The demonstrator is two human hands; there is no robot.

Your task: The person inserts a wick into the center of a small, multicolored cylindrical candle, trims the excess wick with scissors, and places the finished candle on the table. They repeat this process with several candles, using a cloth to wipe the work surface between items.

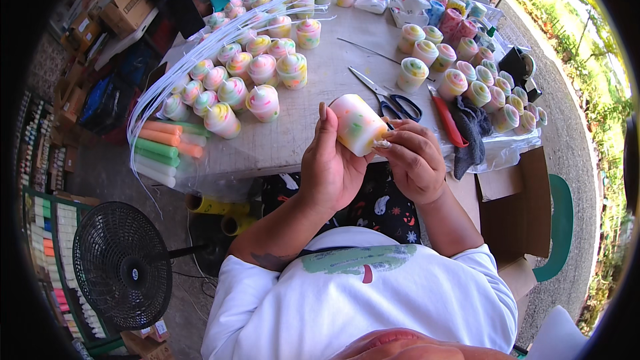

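Note:
My left hand (328,167) is wrapped around a white cup-shaped candle (357,123) with yellow, green and orange patches, tipped on its side above the table's near edge. At the candle's lower right end, the fingers of my right hand (415,157) are pinched together against it; what exactly sits between the fingertips is too small to make out. Just beyond my hands lie scissors (383,93) with dark blue handles. A red-handled knife (448,117) rests to the right, beside a dark grey cloth (472,135).
Rows of swirl-topped candles (263,69) with wicks fill the table's left side. More candles (480,93) crowd the right. A bundle of long white wicks (160,87) arches over coloured sticks (159,147). A black fan (123,265) and an open cardboard box (517,210) flank me.

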